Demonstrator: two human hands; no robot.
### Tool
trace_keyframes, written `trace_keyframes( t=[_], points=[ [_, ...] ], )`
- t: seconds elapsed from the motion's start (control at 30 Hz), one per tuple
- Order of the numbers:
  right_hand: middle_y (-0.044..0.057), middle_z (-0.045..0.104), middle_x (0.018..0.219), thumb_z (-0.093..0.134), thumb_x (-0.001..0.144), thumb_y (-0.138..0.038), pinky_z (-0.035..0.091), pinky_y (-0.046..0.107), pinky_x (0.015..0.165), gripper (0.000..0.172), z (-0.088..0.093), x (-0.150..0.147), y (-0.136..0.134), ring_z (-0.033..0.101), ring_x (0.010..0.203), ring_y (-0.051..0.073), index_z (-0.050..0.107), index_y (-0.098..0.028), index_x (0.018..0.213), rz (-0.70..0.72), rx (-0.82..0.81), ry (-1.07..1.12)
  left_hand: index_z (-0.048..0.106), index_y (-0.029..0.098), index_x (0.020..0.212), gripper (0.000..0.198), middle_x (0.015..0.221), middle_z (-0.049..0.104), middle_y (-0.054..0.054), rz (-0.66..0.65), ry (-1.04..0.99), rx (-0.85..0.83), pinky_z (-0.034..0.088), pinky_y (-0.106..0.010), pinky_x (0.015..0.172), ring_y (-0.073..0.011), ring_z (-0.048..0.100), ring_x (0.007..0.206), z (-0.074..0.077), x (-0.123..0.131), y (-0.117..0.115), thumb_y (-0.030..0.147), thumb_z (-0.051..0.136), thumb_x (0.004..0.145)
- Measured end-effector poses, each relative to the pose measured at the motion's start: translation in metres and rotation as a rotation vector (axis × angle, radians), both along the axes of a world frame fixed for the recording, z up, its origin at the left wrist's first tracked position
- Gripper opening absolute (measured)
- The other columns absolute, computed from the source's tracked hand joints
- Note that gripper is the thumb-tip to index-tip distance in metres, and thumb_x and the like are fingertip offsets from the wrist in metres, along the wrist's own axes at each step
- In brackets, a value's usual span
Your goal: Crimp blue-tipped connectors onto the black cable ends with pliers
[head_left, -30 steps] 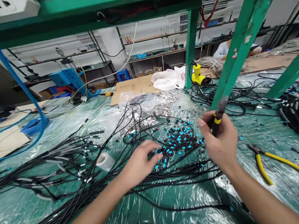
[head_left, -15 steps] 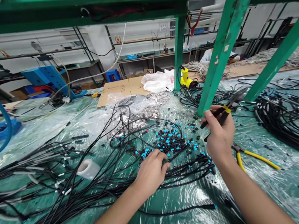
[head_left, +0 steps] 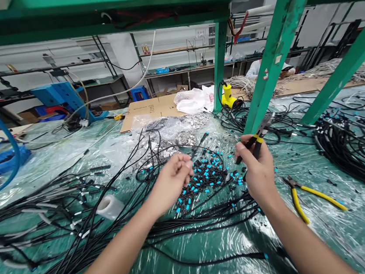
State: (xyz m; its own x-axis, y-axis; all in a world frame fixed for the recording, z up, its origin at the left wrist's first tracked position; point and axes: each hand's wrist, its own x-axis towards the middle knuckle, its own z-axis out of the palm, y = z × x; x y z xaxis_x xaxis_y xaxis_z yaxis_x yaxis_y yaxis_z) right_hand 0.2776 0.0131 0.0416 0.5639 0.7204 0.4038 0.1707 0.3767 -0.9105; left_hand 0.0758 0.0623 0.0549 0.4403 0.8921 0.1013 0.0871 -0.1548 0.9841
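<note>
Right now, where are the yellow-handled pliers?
In the head view, the yellow pliers lie at right, just right of the right hand and nearer than a black cable bundle.

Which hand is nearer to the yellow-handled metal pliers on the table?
Right. The right hand, gripping black-handled pliers, is left of the yellow-handled pliers; the left hand, farther left, near black-and-blue pieces.

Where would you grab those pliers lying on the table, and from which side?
I'd probably grip the loose pliers by both yellow handles, coming from the near right: they spread open that way, while the dark head points away and left.
</note>
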Motion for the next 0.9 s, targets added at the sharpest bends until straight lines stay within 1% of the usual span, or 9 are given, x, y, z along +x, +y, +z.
trace_keyframes(
  t=[0.1,0.23,0.33,0.47,0.6,0.67,0.77,0.83,0.9],
  points=[
    [-0.002,0.059,0.069,0.063,0.084,-0.039,0.046,0.025,0.056,0.021,0.010,-0.008,-0.012,0.056,0.058,0.013,0.059,-0.020,0.093,0.369,-0.163,-0.050,0.056,0.019,0.096,0.016,0.068,0.053,0.003,0.068,-0.105,0.064,0.034,-0.019,0.042,-0.0088,0.045,0.049,0.038,-0.008,0.012,0.031,0.061,0.086],
    [0.000,0.065,0.074,0.060,0.084,-0.037,0.049,0.023,0.055,0.017,0.010,-0.031,-0.033,0.060,0.058,0.012,0.064,-0.022,0.089,1.298,-0.593,-0.205,0.061,0.018,0.093,0.015,0.062,0.045,0.004,0.119,-0.222,0.102,0.022,-0.016,0.035,-0.0053,0.034,0.040,0.073,-0.027,0.026,0.031,0.061,0.087],
    [-0.007,0.061,0.063,0.060,0.079,-0.029,0.044,0.017,0.048,0.007,-0.006,-0.059,-0.044,0.058,0.052,0.010,0.065,-0.025,0.076,1.629,-0.751,-0.528,0.064,0.016,0.091,0.022,0.055,0.038,0.005,0.151,-0.221,0.063,0.015,-0.015,0.033,-0.0037,0.025,0.035,0.089,-0.045,0.031,0.036,0.055,0.091],
    [-0.011,0.050,0.044,0.065,0.067,-0.013,0.032,0.015,0.037,0.014,-0.022,-0.079,-0.047,0.051,0.037,0.009,0.061,-0.024,0.059,1.644,-0.743,-0.710,0.064,0.016,0.088,0.023,0.048,0.035,0.006,0.182,-0.138,-0.008,0.013,-0.014,0.030,-0.0039,0.022,0.031,0.111,-0.072,0.032,0.033,0.050,0.095],
    [-0.007,0.060,0.056,0.065,0.075,-0.023,0.034,0.019,0.043,0.006,-0.018,-0.063,-0.043,0.057,0.050,0.012,0.066,-0.025,0.069,1.349,-0.668,-0.757,0.063,0.019,0.085,0.013,0.055,0.050,0.001,0.108,0.004,-0.204,0.010,-0.015,0.027,-0.0031,0.021,0.029,0.114,-0.101,0.023,0.031,0.064,0.085],
    [-0.003,0.063,0.063,0.066,0.075,-0.023,0.031,0.021,0.045,0.003,-0.015,-0.050,-0.039,0.055,0.055,0.014,0.066,-0.024,0.072,1.152,-0.605,-0.788,0.066,0.020,0.093,0.020,0.064,0.058,-0.002,0.048,0.063,-0.262,0.013,-0.017,0.027,-0.0040,0.025,0.030,0.098,-0.109,0.014,0.030,0.072,0.077],
    [0.000,0.065,0.071,0.064,0.080,-0.025,0.033,0.023,0.049,0.005,-0.016,-0.039,-0.033,0.055,0.060,0.016,0.063,-0.022,0.076,0.975,-0.532,-0.798,0.068,0.022,0.098,0.026,0.066,0.056,-0.001,-0.030,0.144,-0.371,0.014,-0.018,0.031,-0.0059,0.027,0.036,0.053,-0.111,-0.004,0.035,0.071,0.076],
    [0.000,0.065,0.074,0.061,0.085,-0.030,0.038,0.024,0.052,0.010,-0.019,-0.039,-0.029,0.056,0.063,0.016,0.062,-0.023,0.079,0.929,-0.501,-0.791,0.069,0.021,0.096,0.025,0.056,0.047,0.004,0.032,0.162,-0.328,0.014,-0.018,0.034,-0.0072,0.026,0.038,0.018,-0.106,-0.014,0.040,0.066,0.080],
    [0.000,0.066,0.078,0.055,0.091,-0.035,0.043,0.026,0.055,0.015,-0.022,-0.044,-0.026,0.059,0.067,0.017,0.063,-0.023,0.087,0.917,-0.476,-0.739,0.069,0.021,0.098,0.025,0.058,0.049,0.004,0.143,0.142,-0.168,0.022,-0.018,0.037,-0.0094,0.034,0.043,-0.012,-0.099,-0.022,0.041,0.061,0.084]
  ],
)
